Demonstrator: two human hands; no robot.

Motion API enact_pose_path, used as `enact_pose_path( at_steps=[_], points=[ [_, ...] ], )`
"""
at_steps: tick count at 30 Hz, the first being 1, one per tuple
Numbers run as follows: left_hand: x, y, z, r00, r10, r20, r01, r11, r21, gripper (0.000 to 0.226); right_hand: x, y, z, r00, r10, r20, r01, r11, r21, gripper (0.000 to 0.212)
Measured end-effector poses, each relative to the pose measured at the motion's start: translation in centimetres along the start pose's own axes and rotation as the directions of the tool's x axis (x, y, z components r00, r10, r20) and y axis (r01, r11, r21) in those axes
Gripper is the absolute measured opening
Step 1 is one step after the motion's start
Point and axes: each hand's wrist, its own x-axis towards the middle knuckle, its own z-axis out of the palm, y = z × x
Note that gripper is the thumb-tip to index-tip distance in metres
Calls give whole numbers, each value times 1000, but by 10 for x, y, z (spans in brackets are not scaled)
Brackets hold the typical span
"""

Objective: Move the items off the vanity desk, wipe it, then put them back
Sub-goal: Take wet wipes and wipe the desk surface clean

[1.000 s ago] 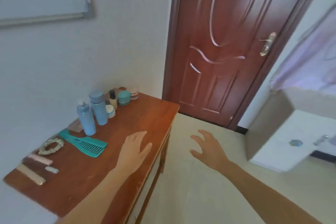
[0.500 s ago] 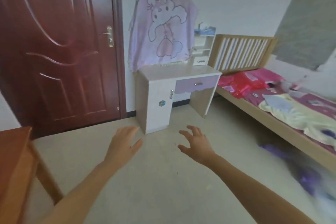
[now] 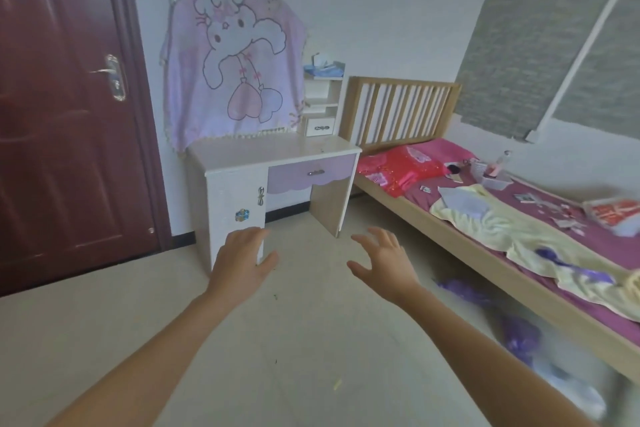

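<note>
A white vanity desk with a lilac drawer stands against the far wall, and its top looks bare. A lilac cartoon cloth drapes over its mirror. Small white shelves rise at its right end with blue things on top. My left hand and my right hand are stretched forward over the floor, fingers spread, holding nothing. Both are well short of the desk.
A dark red door is at the left. A wooden bed with a purple sheet, a yellow blanket and several small items lies along the right. Purple slippers lie blurred on the floor beside it.
My view has swung right, away from the brown table with bottles and comb, then settled closer to the white vanity desk. Both hands stay out in front, holding nothing.
</note>
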Motion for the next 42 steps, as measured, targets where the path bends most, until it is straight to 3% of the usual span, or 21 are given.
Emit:
enact_pose_path(
  at_steps=[4, 8, 12, 15, 21, 27, 30, 34, 37, 39, 42],
  points=[
    [66, -2, 22, 998, 40, -51, -41, 999, -33, 43, 52, 31, -3, 999, -13, -32, 12, 999, -46, 54],
    [140, -5, 42, 994, 60, -88, -66, 996, -58, 40, 112, 58, -10, 998, -34, -44, 29, 995, -97, 53],
    [214, 0, 63, 991, 104, -87, -110, 992, -68, 68, 177, 90, -25, 999, -31, -45, 23, 988, -153, 54],
    [261, 5, 90, 995, 78, -69, -85, 992, -98, 64, 219, 118, -28, 996, 26, -89, -34, 996, -82, 56],
    [333, 7, 168, 998, 49, 31, -44, 991, -123, 86, 283, 193, 2, 995, 76, -58, -78, 996, -35, 55],
    [434, 40, 233, 997, 72, -10, -73, 991, -111, 47, 375, 281, -4, 992, 3, -126, -4, 1000, -10, 54],
    [486, 56, 256, 996, 60, -65, -65, 995, -74, 39, 425, 318, -15, 985, -76, -154, 80, 997, 22, 53],
    [540, 66, 272, 995, -5, -101, -2, 997, -77, 56, 499, 349, -17, 975, -152, -164, 166, 983, 78, 50],
    [570, 49, 288, 994, -43, -105, 40, 999, -32, 81, 546, 363, 6, 980, -187, -62, 192, 977, 93, 70],
    [593, 35, 295, 990, -83, -113, 83, 997, -5, 72, 578, 369, 20, 977, -209, -42, 213, 971, 109, 74],
    [634, 8, 305, 978, -118, -172, 123, 992, 18, 44, 630, 376, 29, 968, -248, -23, 249, 964, 88, 57]
  ],
)
